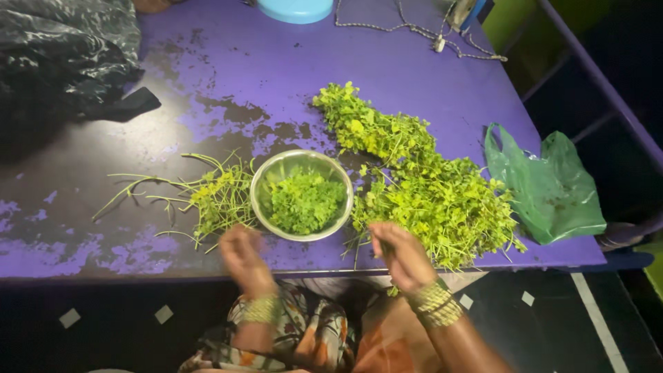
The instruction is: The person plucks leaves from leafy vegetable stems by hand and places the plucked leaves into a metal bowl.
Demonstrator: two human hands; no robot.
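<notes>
While both hands hover at the lower centre, the blurred left hand (243,254) sits just below the steel bowl (261,181) of picked leaves, grip unreadable; the right hand (402,255) pinches a thin stem beside the leafy herb pile (428,186); stripped stems (207,197) lie left.

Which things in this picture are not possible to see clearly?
Head view, the only one:
- Left hand: motion blur hides whether it holds anything.
- Right hand: blurred too; grip unclear.
- Blue round thing: cut off by the top edge.
- Black bag: contents hidden by its folds.
- Green bag: inside not visible.
</notes>
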